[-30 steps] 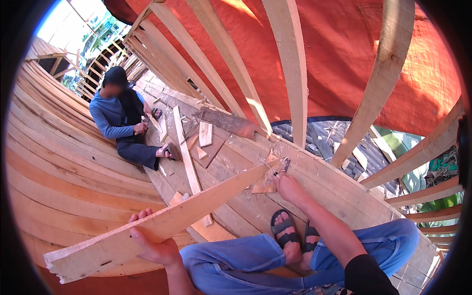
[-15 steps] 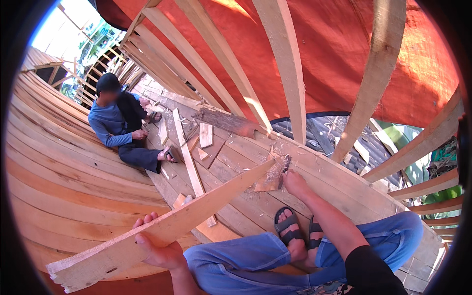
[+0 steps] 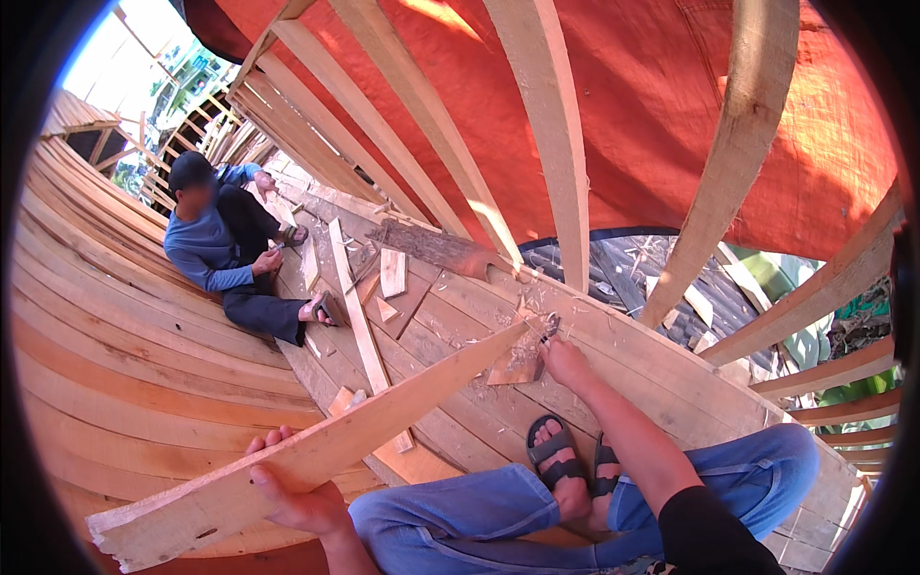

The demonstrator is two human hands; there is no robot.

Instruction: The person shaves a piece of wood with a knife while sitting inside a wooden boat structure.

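Observation:
A long tapered wooden plank (image 3: 383,417) slants across the view, its broad rough end at lower left and its narrow end near the floor ahead. My left hand (image 3: 299,500) is closed around the broad part, thumb on the near face and fingertips over the top edge. Beside the narrow end, my right hand (image 3: 567,364) grips a small tool with a shiny metal part (image 3: 549,327); its handle is hidden in the fist, so its kind is unclear. Under that end lies a short wood block (image 3: 516,368) strewn with shavings.
A co-worker (image 3: 206,230) sits at far left on the plank floor (image 3: 470,307). Between us lie a long narrow board (image 3: 356,316), offcuts (image 3: 393,273) and a rough bark-edged slab (image 3: 436,247). Curved wooden ribs (image 3: 546,125) rise before an orange tarp (image 3: 642,115).
The narrow end of the plank and my right hand with the tool have shifted slightly. The co-worker's far arm now reaches out toward the back. The view has moved a little.

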